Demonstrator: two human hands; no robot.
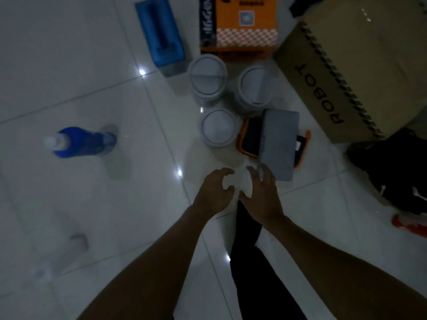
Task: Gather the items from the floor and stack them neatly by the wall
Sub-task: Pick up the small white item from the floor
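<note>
From the head camera we look straight down onto a pale, glossy tiled floor (80,88) in dim light. Three white round tubs sit close together in a cluster: one at the far left (207,76) with a lid split by a straight ridge, one to its right (253,85), and a nearer one (218,128) with a plain flat lid. Just right of the nearer tub a grey rectangular case (279,144) lies on top of a black pouch with orange trim (248,137). A blue jerrycan (160,31) lies on its side beyond the tubs, next to an orange box (245,24). A blue bottle with a white cap (78,142) stands alone, well apart to the left. A large cardboard box printed ROBOT (360,72) fills the upper right, with a dark bag (397,169) below it.

Our left hand (213,192) and right hand (261,195) are stretched out side by side above the tiles, fingers loosely curled and spread, holding nothing. The right fingertips overlap the near corner of the grey case; we cannot tell whether they touch it.
</note>
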